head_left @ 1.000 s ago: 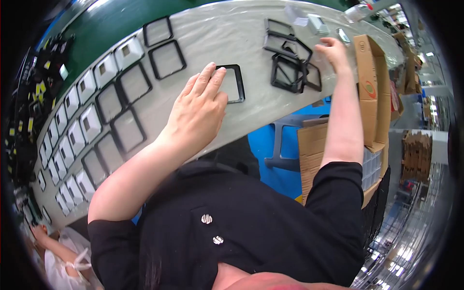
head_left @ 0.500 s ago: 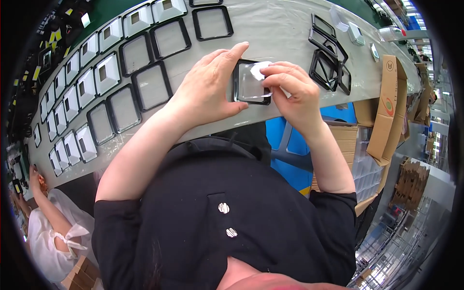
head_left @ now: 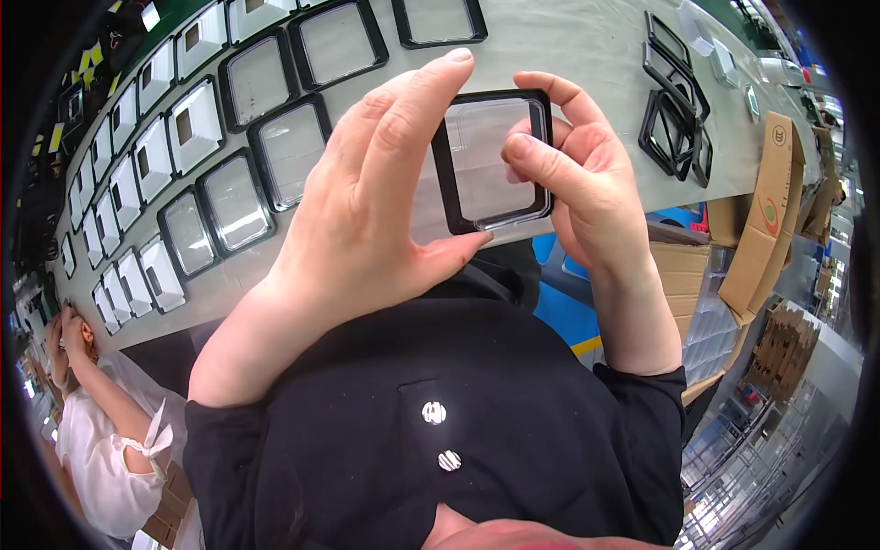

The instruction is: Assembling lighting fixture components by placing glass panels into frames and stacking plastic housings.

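A square black frame with a clear pane [head_left: 477,151] is held up over the table edge. My left hand [head_left: 362,197] spans its left side, thumb at the lower edge and fingertips by the top left corner. On the right side, my right hand [head_left: 591,179] grips the black rim, its thumb bent over the pane and the other fingers behind or past the rim. No white wipe shows now; whether one is hidden in the right fingers I cannot tell.
Black frames with clear panes [head_left: 240,206] and white housings [head_left: 195,128] stand in rows at left. Loose black frames [head_left: 674,133] pile up at right. An open cardboard box [head_left: 765,211] stands beside the table. Another person's arm [head_left: 105,394] is at far left.
The frame has come up off the table, nearer to me. My right hand has gone from rubbing the pane with a white wipe to gripping the right rim.
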### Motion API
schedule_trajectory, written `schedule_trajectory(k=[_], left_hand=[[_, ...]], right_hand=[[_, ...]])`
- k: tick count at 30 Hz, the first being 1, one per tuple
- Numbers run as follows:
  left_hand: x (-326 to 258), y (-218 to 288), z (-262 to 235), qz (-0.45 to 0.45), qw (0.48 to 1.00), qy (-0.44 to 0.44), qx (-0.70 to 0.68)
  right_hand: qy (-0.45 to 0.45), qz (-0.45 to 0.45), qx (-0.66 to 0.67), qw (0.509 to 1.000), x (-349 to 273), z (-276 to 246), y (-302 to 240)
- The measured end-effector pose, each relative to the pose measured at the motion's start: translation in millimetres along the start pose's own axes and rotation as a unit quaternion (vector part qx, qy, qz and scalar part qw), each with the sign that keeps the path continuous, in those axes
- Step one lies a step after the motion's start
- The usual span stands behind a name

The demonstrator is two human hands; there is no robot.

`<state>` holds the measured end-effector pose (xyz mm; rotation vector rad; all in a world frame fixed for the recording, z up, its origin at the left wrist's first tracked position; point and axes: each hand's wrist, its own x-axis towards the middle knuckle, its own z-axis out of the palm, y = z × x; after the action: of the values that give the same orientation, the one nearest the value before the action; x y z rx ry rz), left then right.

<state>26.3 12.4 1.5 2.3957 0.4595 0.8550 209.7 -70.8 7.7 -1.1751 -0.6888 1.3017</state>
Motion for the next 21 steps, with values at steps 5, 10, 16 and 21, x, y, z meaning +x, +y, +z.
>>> schedule_trajectory(k=[5, 10, 16, 21], left_hand=[[-0.1, -0.8, -2.5, 0.012, 1.000, 0.001, 0.017], [0.4, 0.6, -3.0, 0.024, 1.000, 0.004, 0.010], [-0.9, 1.8, -3.6, 0.026, 1.000, 0.003, 0.011], [-0.7, 3.4, -5.7, 0.025, 1.000, 0.000, 0.014]], right_hand=[[-0.019, 0.003, 0.055, 0.998, 0.1, 3.4, 1.5], [0.007, -0.003, 0.003, 1.000, -1.2, 8.3, 0.6], [0.004, -0.010, -0.019, 1.000, -3.3, 8.1, -2.3], [0.017, -0.007, -0.029, 0.999, -5.0, 9.0, -5.6]])
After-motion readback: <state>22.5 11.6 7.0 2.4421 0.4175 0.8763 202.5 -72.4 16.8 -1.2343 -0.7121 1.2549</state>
